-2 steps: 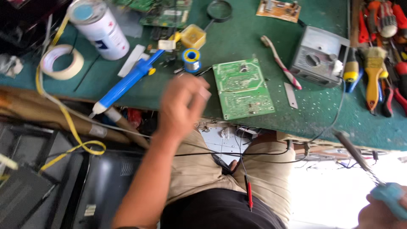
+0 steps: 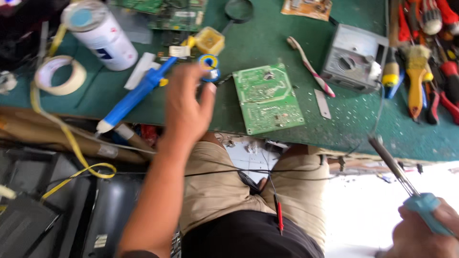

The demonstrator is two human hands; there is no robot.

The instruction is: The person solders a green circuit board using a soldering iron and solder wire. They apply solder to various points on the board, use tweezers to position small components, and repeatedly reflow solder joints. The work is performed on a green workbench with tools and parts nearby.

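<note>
while left hand [image 2: 184, 107] nears solder spool [image 2: 209, 66], white can [image 2: 103, 36] upright.

The soldering iron [image 2: 406, 184] has a light blue grip and a long, dark metal shaft; it sits in the right hand [image 2: 423, 231], off the near edge of the green surface [image 2: 354, 124], with its tip tilted up and away toward that edge. The small solder spool [image 2: 210, 67], blue with a yellow centre, lies on the green surface just beside the fingertips of the left hand [image 2: 184, 107], which is spread open and blurred over it. Whether the fingers actually touch the spool is unclear
</note>
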